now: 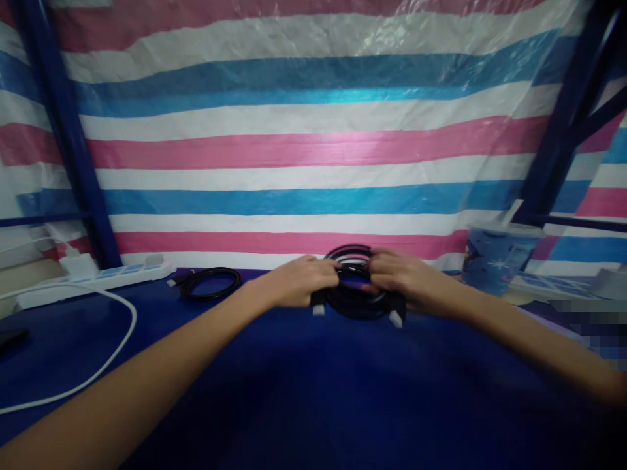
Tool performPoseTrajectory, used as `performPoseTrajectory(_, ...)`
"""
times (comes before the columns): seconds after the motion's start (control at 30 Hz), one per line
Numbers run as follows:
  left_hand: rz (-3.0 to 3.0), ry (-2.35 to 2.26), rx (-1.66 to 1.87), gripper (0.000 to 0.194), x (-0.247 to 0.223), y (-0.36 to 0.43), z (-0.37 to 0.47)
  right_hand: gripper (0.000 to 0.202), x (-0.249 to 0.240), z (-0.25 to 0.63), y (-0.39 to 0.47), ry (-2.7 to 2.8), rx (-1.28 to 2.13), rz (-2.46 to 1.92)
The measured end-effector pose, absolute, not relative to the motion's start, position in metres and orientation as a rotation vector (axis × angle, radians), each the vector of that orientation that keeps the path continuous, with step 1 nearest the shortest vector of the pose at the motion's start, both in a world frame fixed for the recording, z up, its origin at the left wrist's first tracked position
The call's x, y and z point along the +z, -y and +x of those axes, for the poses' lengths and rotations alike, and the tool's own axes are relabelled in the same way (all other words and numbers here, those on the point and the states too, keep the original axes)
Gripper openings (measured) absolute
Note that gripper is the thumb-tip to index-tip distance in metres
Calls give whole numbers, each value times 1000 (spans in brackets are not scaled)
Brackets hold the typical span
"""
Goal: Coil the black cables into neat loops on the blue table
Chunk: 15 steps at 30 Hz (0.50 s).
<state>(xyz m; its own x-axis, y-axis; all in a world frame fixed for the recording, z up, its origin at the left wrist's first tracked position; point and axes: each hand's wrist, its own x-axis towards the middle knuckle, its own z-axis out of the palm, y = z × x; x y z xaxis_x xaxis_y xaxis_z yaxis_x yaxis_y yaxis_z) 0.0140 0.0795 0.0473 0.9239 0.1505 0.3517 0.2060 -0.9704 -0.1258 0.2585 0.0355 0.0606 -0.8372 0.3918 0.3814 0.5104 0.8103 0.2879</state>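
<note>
Both hands hold a coiled black cable point(360, 307) above the blue table, near its far side. My left hand point(306, 281) is closed on the coil's left side, with one plug point(318, 307) hanging just below the fingers. On the coil's other side, my right hand point(399, 274) grips the loops, its thumb and fingers pressed together. A second plug point(396, 318) with a pale tip hangs beneath that hand. The lower loops are slightly blurred. Some of the fingers are hidden behind the coil.
Another coiled black cable point(210, 284) lies at the back left of the blue table point(294, 391). Beside it is a white power strip point(98, 281) with a charger point(79, 264) and a white cord point(130, 333). A blue cup point(502, 258) with a straw stands at right, before the striped sheet point(313, 150).
</note>
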Motion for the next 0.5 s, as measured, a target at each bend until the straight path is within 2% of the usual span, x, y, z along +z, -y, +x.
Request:
performPoseTrajectory(0.1, -2788, 370, -490, 27, 60, -120, 45, 20, 62, 292, -79, 2437, -846, -805)
performPoseTrajectory(0.2, -2742, 500, -367, 32, 51, -150, 72, 19, 44, 315, -112, 2456, -892, -946)
performPoseTrajectory(0.37, -2902, 557, -182, 42, 26, -169, 79, 52, 8, 330, -128, 2744, -622, -1124)
performPoseTrajectory(0.5, -3115, 703, -252, 46, 32, -173, 76, 65, 7, 338, -123, 2687, -331, -1078)
